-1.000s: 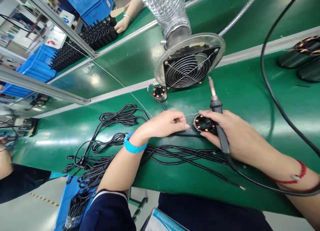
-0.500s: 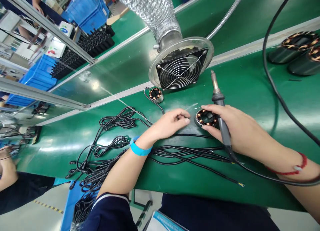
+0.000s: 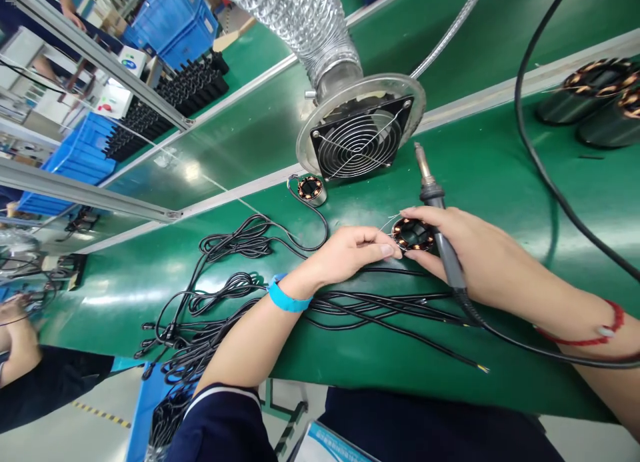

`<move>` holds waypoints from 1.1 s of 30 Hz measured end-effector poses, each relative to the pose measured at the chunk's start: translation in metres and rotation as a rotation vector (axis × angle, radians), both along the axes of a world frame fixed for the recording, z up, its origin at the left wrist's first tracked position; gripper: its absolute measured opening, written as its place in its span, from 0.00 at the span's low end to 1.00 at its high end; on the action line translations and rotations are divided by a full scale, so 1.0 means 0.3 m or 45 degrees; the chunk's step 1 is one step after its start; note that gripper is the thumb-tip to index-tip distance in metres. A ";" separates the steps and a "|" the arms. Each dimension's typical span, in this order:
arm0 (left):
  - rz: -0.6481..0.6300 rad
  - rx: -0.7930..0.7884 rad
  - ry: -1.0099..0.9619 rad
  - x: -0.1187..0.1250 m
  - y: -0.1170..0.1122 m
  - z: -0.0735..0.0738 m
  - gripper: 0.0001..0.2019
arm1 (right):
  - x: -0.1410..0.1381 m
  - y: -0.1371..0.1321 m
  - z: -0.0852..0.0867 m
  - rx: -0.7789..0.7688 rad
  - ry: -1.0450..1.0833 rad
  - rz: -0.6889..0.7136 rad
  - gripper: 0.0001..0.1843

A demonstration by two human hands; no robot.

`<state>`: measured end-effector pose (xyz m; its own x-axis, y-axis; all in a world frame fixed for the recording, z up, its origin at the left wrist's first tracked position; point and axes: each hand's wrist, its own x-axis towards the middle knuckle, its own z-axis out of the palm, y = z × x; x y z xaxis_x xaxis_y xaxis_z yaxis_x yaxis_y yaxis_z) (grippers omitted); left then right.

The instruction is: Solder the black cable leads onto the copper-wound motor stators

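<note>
My right hand [image 3: 465,245] grips a small motor stator [image 3: 413,234] between thumb and fingers, its copper windings facing up. The same hand holds a soldering iron [image 3: 444,232], whose bare tip points up and away from the stator. My left hand [image 3: 357,252] is closed at the stator's left rim, its fingertips pinching a thin wire there. Fine wire ends stick out beside those fingers. Black cables [image 3: 375,302] lie just below both hands, one with its coloured cores bared. A second stator [image 3: 311,190] with a cable attached stands further back.
A fume extractor fan [image 3: 357,145] on a foil duct [image 3: 320,32] hangs behind my hands. Two larger stators [image 3: 565,105] stand at the back right, near a hanging black cable [image 3: 523,115]. Coiled cables [image 3: 235,239] lie on the left. A co-worker's hand [image 3: 20,329] shows at far left.
My left hand has moved right, from a small gap away up to the stator's rim, and its fingers have closed there. My right hand keeps hold of the stator and soldering iron.
</note>
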<state>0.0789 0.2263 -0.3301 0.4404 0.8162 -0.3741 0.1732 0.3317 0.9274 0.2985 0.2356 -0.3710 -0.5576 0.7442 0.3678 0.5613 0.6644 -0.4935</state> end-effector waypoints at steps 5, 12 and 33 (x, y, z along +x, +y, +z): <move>0.165 0.081 0.132 0.002 -0.006 -0.009 0.10 | 0.031 0.032 0.003 0.033 0.002 0.057 0.23; -0.465 0.503 0.747 0.044 -0.061 -0.009 0.06 | 0.103 0.056 0.050 -0.150 0.134 -0.132 0.26; 0.099 0.186 0.118 0.017 -0.051 0.006 0.11 | -0.008 -0.035 0.122 -0.626 0.972 -0.103 0.18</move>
